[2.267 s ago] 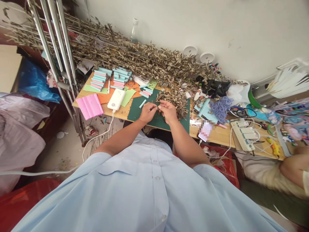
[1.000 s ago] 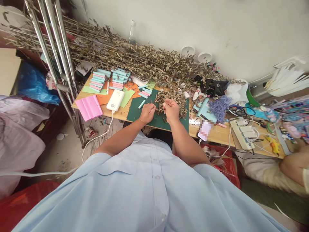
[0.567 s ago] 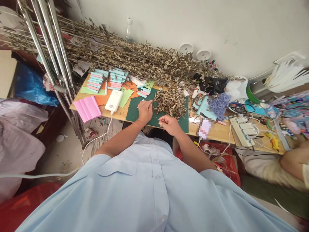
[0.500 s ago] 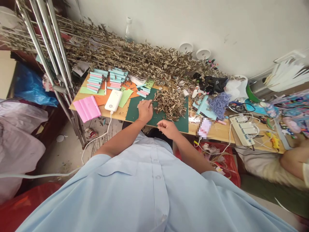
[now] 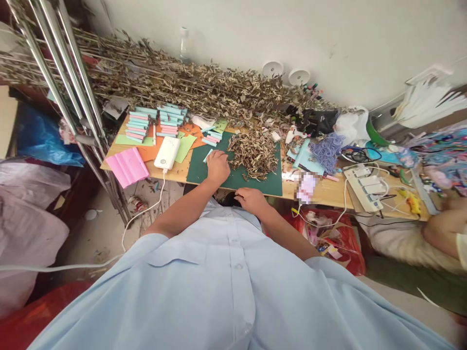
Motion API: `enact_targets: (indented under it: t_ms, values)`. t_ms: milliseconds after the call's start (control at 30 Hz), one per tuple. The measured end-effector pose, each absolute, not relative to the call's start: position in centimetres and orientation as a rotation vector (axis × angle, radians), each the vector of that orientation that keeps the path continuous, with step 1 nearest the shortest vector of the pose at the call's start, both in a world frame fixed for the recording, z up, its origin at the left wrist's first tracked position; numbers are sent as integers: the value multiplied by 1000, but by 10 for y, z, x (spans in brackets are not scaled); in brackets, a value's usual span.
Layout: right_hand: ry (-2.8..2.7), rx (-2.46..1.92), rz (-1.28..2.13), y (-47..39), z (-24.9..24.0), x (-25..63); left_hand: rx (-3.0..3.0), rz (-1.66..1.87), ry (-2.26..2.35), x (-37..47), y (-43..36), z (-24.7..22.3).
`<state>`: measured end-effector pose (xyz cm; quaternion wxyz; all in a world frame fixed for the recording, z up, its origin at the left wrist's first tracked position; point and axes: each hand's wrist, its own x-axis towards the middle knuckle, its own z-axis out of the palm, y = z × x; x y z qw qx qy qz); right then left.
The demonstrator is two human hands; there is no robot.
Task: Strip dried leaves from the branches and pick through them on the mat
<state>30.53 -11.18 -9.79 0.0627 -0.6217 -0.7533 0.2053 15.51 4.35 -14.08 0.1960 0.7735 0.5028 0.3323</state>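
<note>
My left hand [image 5: 218, 168] rests on the green cutting mat [image 5: 197, 171], its fingers curled over a light-blue paper roll [image 5: 208, 155] whose end sticks out on the left. My right hand [image 5: 251, 201] is closed at the mat's front edge, fingers bent inward; whether anything small is in them is hidden. Just right of the left hand lies a heap of crumbled dried leaves [image 5: 253, 154]. Several blue and pink paper rolls [image 5: 211, 138] lie behind the mat's left part, and larger stacks of rolls [image 5: 170, 119] are farther left.
Dried leafy stalks [image 5: 204, 87] line the wall. A white power bank [image 5: 167, 152] and pink paper [image 5: 127, 166] lie left; a phone [image 5: 306, 188], purple yarn [image 5: 327, 151] and a power strip [image 5: 366, 188] lie right. Metal crutches [image 5: 69, 73] lean at left. Another person's arm [image 5: 443, 232] is at far right.
My right hand has dropped slightly toward the table's front edge. My left hand stays on the mat, and more of the light-blue roll shows beside it. The view has shifted a little.
</note>
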Motion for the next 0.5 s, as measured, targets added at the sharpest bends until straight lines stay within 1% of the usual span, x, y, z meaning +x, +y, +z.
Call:
enact_targets:
  t_ms: [100,300,500]
  values:
    - [-2219,-1889,579,-107,-95,307,2169,889,1435,154,43,-137]
    - [-1949,-1757,330,-75,-97,313,2216,895,1397,155,41,-138]
    - [-1920,-1738,344,-21,-101,312,2207,893,1376,156,42,-140]
